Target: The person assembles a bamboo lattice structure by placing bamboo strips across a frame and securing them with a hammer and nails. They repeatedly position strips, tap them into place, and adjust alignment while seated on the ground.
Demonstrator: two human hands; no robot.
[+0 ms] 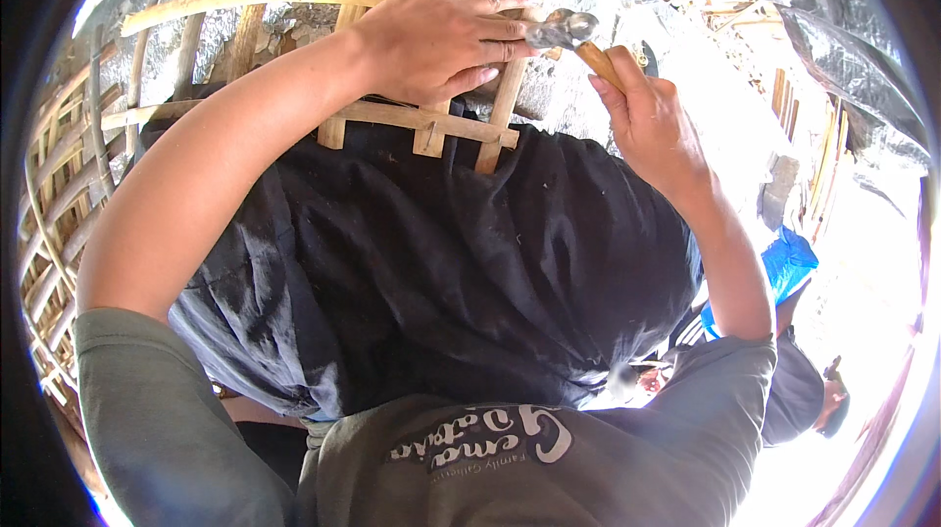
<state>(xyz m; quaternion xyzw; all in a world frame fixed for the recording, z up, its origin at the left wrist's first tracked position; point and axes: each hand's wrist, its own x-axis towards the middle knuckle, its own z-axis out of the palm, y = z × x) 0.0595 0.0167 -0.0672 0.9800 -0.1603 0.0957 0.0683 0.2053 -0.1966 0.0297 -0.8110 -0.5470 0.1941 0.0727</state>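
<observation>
Gripping a hammer (567, 30) by its wooden handle, the right hand (652, 120) is closed tight, the metal head right by the left fingertips. Palm down, the left hand (426, 42) lies spread over the bamboo lattice (505, 96); whether it pinches anything small, I can't tell. The lattice's near ends lie over the black-clad lap (441, 262). Several strips already meet the near crosspiece (402, 117); I'd judge the far-right crossing is unfinished.

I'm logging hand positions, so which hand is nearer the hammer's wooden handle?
Right. The right hand grips the wooden handle; the left hand is off to its left, spread over the bamboo lattice.
</observation>
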